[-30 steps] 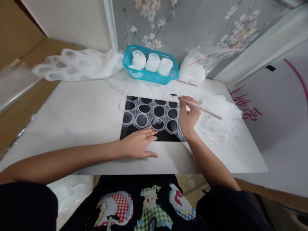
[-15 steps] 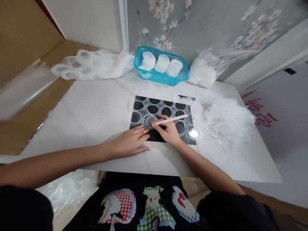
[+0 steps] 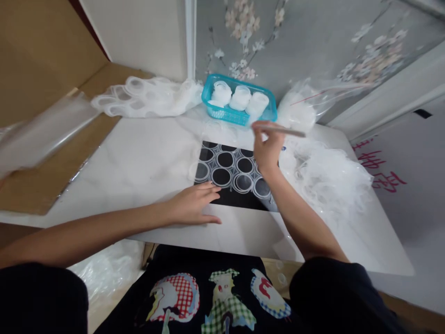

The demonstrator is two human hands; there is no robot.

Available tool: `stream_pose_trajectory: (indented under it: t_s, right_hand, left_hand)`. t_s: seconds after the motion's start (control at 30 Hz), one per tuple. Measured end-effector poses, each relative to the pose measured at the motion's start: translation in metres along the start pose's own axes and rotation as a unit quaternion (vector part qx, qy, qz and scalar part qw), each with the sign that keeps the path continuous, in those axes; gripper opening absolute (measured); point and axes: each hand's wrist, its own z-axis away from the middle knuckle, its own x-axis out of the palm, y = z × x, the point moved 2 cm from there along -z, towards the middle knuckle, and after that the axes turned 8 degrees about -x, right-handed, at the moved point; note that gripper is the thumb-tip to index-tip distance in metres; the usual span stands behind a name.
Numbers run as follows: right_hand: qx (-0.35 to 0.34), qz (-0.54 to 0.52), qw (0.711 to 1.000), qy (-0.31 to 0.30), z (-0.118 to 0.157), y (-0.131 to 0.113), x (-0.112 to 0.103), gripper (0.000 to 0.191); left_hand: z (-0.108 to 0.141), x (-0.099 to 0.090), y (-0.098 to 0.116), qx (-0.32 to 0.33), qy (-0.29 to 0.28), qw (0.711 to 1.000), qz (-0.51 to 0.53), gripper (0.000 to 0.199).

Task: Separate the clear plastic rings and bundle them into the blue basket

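My left hand (image 3: 193, 204) lies flat with its fingers spread. Its fingertips rest on the lower left edge of a black mat (image 3: 231, 198), while the thumb touches the white table. A clear sheet with white-rimmed circles (image 3: 227, 174) covers most of the mat. Raised above the mat's upper right part, my right hand (image 3: 267, 146) pinches a slim pale stick (image 3: 290, 131), which points right and is blurred by motion. Just beyond its fingertips stands a blue basket (image 3: 225, 114) with rolled white translucent pieces (image 3: 239, 97) in it. Whether the fingertips also hold a clear disc, I cannot tell.
Ring-shaped clear scraps (image 3: 327, 178) are heaped on the right of the table. A perforated white sheet bundle (image 3: 149, 97) lies at the back left, near a cardboard sheet (image 3: 83, 153). Behind the heap sits a clear bag (image 3: 301, 111) with white contents.
My right hand has lifted off the sheet and moved up and right towards the basket, stick still in its fingers. My left hand stays at the mat's edge. The view has shifted slightly.
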Motion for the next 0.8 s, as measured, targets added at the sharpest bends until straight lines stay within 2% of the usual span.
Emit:
stream_pose_trajectory:
  t_s: [0.03,0.07,0.13,0.2,0.33,0.4,0.47,0.53,0.6,0.67,0.73,0.8]
  right_hand:
    - [-0.003,-0.003,1.0,0.019,0.001,-0.007,0.005,0.026]
    - [-0.02,-0.029,0.999,0.008,0.007,-0.017,0.013,0.02]
    - [-0.049,-0.115,0.991,-0.05,0.027,-0.038,0.035,0.015]
    - [-0.047,-0.202,0.973,-0.104,0.047,-0.052,0.053,0.015]
    - [0.002,-0.276,0.953,-0.126,0.056,-0.054,0.065,0.015]
    - [0.039,-0.278,0.955,-0.089,0.049,-0.048,0.061,0.02]
    - [0.086,-0.247,0.965,0.0,0.043,-0.044,0.054,0.025]
    - [0.088,-0.207,0.973,0.061,0.041,-0.045,0.049,0.026]
    - [0.038,-0.199,0.979,0.023,0.043,-0.051,0.051,0.022]
    - [-0.008,-0.219,0.973,-0.065,0.05,-0.057,0.057,0.016]
    - [-0.015,-0.235,0.965,-0.119,0.055,-0.059,0.062,0.013]
    - [-0.008,-0.24,0.961,-0.138,0.057,-0.057,0.066,0.011]
  left_hand:
    - [0.004,0.001,-0.001,0.024,0.006,1.0,-0.013,0.066]
    - [0.008,0.002,-0.002,0.04,0.016,0.999,-0.029,0.064]
    - [0.016,0.003,-0.006,0.044,0.044,0.996,-0.063,0.062]
    - [0.022,0.004,-0.011,0.019,0.065,0.993,-0.092,0.063]
    - [0.027,0.003,-0.016,-0.004,0.062,0.991,-0.115,0.066]
    - [0.028,0.003,-0.016,0.002,0.06,0.991,-0.122,0.065]
    - [0.028,0.003,-0.016,0.01,0.065,0.99,-0.126,0.065]
    - [0.028,0.005,-0.017,0.014,0.075,0.99,-0.119,0.065]
    - [0.028,0.006,-0.018,0.016,0.086,0.991,-0.105,0.064]
    - [0.028,0.006,-0.019,0.011,0.098,0.991,-0.086,0.063]
    - [0.028,0.005,-0.02,0.001,0.104,0.993,-0.057,0.062]
    - [0.027,0.003,-0.021,-0.015,0.101,0.995,-0.017,0.06]
